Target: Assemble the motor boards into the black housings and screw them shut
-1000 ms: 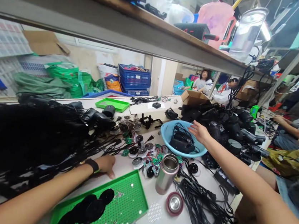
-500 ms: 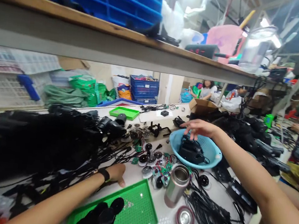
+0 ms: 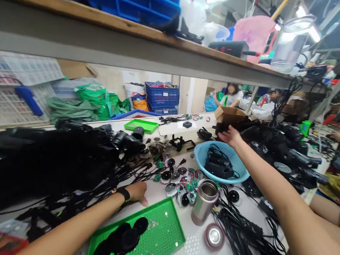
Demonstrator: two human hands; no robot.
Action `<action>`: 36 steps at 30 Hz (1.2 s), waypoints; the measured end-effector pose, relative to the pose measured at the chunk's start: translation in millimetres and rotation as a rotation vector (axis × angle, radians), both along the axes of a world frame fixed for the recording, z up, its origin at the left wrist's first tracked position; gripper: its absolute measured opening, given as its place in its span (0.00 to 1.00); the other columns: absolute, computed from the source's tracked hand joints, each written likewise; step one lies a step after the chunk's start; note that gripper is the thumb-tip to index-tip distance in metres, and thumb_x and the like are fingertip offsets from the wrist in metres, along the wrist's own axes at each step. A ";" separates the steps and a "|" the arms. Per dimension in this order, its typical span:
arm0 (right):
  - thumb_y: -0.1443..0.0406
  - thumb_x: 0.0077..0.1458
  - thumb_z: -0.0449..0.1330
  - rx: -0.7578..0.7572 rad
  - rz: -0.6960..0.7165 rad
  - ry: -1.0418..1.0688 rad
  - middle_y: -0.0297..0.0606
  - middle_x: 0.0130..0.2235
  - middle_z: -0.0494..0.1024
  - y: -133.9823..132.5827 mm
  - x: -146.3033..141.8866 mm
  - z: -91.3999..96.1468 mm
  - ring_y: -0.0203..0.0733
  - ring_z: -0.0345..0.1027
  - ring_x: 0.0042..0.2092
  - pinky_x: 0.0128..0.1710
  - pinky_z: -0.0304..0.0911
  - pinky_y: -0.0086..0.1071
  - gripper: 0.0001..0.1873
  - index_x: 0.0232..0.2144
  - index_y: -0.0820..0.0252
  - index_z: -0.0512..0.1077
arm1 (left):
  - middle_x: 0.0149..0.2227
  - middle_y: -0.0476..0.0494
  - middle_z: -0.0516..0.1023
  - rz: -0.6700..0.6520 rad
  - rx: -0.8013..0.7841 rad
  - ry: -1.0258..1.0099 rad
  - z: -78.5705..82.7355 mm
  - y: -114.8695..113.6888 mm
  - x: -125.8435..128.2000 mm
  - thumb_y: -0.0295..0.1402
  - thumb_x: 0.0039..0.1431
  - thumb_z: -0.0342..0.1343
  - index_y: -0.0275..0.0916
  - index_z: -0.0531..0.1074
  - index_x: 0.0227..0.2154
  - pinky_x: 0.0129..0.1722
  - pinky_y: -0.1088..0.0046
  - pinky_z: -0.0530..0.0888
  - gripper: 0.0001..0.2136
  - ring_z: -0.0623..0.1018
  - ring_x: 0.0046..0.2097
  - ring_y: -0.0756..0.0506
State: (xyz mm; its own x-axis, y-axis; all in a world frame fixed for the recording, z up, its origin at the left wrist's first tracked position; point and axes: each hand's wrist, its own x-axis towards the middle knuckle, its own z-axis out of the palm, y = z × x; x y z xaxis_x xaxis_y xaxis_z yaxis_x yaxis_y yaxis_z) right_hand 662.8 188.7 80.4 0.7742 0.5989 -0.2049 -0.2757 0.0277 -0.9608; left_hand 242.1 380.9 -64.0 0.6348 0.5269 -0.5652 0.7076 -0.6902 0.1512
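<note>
Cluttered white tabletop (image 3: 169, 131): my right hand (image 3: 232, 136) has passed beyond the round blue plastic bowl (image 3: 199, 153) to the black housings (image 3: 258, 133). I cannot tell its grip. My left hand (image 3: 138, 192) rests open-fingered at the green perforated tray (image 3: 164, 229).

Near tray (image 3: 161, 233) is set at front ctr of tabletop (image 3: 169, 132), w/ discs (image 3: 123, 237) laid in its L half. Flask (image 3: 205, 197) is stood just R of near tray; lid (image 3: 214, 235) is laid before flask. Basin (image 3: 204, 154) is placed behind flask, w/ adapters (image 3: 217, 167) in it. Small parts (image 3: 176, 177) are scattered btwn near tray & basin. Cable heap (image 3: 46, 158) is piled on L; cords (image 3: 243, 238) are spread at R front. Carton (image 3: 228, 113) is set behind basin, far tray (image 3: 141, 125) well L of it. Shelf (image 3: 107, 34) is fixed above. L grip (image 3: 138, 191) is rested at near tray's far L corner; R grip (image 3: 232, 136) is held past basin's rear rim, near carton.
</note>
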 end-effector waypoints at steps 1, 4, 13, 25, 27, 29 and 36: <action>0.53 0.74 0.56 -0.002 0.032 -0.003 0.45 0.51 0.76 -4.0 1.9 6.2 0.38 0.75 0.38 0.32 0.75 0.29 0.22 0.60 0.60 0.67 | 0.34 0.47 0.76 -0.015 0.010 0.014 0.9 -0.5 0.8 0.48 0.65 0.61 0.36 0.73 0.33 0.44 0.63 0.75 0.17 0.77 0.37 0.45; 0.55 0.71 0.59 -0.065 0.219 0.011 0.48 0.51 0.79 -14.3 2.4 21.2 0.40 0.76 0.33 0.23 0.71 0.26 0.20 0.58 0.59 0.70 | 0.37 0.46 0.77 -0.046 0.009 0.048 3.1 -2.4 1.7 0.46 0.66 0.61 0.35 0.74 0.36 0.44 0.63 0.76 0.16 0.77 0.38 0.45; 0.57 0.72 0.60 -0.093 0.092 -0.064 0.43 0.49 0.77 -17.9 9.5 3.6 0.41 0.76 0.41 0.39 0.77 0.34 0.17 0.55 0.63 0.71 | 0.40 0.44 0.79 -0.054 0.019 0.086 9.3 -7.8 2.6 0.43 0.68 0.60 0.34 0.75 0.41 0.43 0.63 0.79 0.15 0.79 0.40 0.45; 0.58 0.70 0.62 -0.153 -0.104 -0.016 0.44 0.53 0.75 -9.2 24.1 -35.0 0.46 0.74 0.48 0.47 0.76 0.42 0.18 0.56 0.63 0.71 | 0.38 0.46 0.78 -0.097 0.033 0.072 -3.6 2.0 2.4 0.40 0.65 0.64 0.34 0.74 0.37 0.44 0.63 0.78 0.12 0.78 0.40 0.46; 0.58 0.70 0.62 -0.128 -0.116 -0.010 0.44 0.53 0.75 -2.3 25.2 -35.2 0.46 0.74 0.48 0.47 0.76 0.42 0.18 0.56 0.63 0.71 | 0.38 0.46 0.77 -0.098 0.043 0.051 -5.4 4.1 1.1 0.39 0.64 0.64 0.35 0.74 0.36 0.45 0.63 0.77 0.11 0.78 0.40 0.45; 0.57 0.70 0.62 -0.103 -0.124 -0.008 0.44 0.53 0.75 5.7 24.7 -34.4 0.46 0.74 0.48 0.47 0.76 0.42 0.19 0.56 0.63 0.71 | 0.37 0.47 0.76 -0.091 0.049 0.028 -7.8 5.8 -1.2 0.37 0.61 0.66 0.35 0.72 0.35 0.45 0.64 0.75 0.11 0.77 0.40 0.46; 0.57 0.71 0.62 -0.052 -0.172 -0.066 0.45 0.53 0.75 30.2 34.9 -25.1 0.46 0.75 0.48 0.47 0.77 0.42 0.19 0.57 0.62 0.70 | 0.35 0.48 0.72 -0.078 0.061 -0.040 -14.0 10.9 -5.3 0.35 0.44 0.67 0.40 0.62 0.26 0.39 0.69 0.66 0.16 0.73 0.39 0.43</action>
